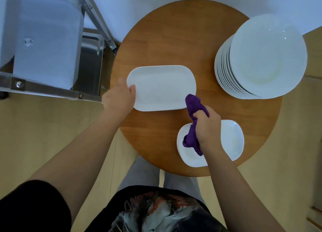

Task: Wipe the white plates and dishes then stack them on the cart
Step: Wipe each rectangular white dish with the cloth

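A white oblong dish (162, 87) is held over the round wooden table (174, 40). My left hand (119, 99) grips its left end, thumb on the rim. My right hand (208, 127) grips a purple cloth (194, 106) whose upper end touches the dish's lower right corner. Under my right hand lies a small stack of white squarish dishes (231, 137) near the table's front edge. A tall stack of round white plates (266, 57) stands at the table's right. The metal cart (47, 90) is at the left.
On the cart's shelf stands a stack of white dishes (47, 40). The cart's slanted metal leg (97, 17) ends close to the table's left edge. A lower steel shelf (90, 57) shows beneath. The floor is light wood.
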### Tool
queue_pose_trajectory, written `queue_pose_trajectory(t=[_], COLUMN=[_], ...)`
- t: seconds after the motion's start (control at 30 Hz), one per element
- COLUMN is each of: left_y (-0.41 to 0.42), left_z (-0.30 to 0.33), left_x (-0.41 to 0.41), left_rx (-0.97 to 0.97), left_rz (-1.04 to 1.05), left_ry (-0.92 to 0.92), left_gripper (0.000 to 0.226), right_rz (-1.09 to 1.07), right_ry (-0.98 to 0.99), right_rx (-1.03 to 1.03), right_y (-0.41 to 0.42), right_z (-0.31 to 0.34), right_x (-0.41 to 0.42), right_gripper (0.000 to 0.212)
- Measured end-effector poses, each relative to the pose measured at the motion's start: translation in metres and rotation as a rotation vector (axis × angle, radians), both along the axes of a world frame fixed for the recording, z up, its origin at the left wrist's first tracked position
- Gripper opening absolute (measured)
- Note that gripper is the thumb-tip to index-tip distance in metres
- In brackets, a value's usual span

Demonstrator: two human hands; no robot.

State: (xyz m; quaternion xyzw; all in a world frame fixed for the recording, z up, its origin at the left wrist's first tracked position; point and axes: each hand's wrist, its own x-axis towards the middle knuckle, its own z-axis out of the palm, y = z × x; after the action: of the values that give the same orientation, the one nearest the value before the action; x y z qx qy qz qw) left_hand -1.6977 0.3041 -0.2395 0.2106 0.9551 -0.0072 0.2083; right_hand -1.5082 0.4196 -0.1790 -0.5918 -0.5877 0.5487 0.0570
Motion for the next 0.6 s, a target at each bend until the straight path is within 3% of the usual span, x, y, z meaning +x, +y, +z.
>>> queue_pose_trajectory(t=[0.27, 0.37, 0.47, 0.6], left_y=[0.001, 0.004, 0.014, 0.022], left_z=[0.021, 0.025, 0.02, 0.008], left_x=[0.05, 0.108, 0.172, 0.205], left_rx=[0.087, 0.091, -0.013, -0.076], left_rz=[0.226, 0.058, -0.08, 0.033], left_ry=[-0.052, -0.236, -0.422, -0.373], left_gripper=[0.049, 0.034, 0.04, 0.044], right_rz=[-0.138, -0.176, -0.184, -0.138], right_ry=[0.081, 0.061, 0.036, 0.045], right_rx=[0.058, 0.085, 0.045, 0.006], right_y=[0.015, 0.024, 0.035, 0.045], right_z=[0.016, 0.018, 0.013, 0.009], right_x=[0.048, 0.075, 0.101, 0.126], right_gripper=[0.023, 0.025, 0.027, 0.026])
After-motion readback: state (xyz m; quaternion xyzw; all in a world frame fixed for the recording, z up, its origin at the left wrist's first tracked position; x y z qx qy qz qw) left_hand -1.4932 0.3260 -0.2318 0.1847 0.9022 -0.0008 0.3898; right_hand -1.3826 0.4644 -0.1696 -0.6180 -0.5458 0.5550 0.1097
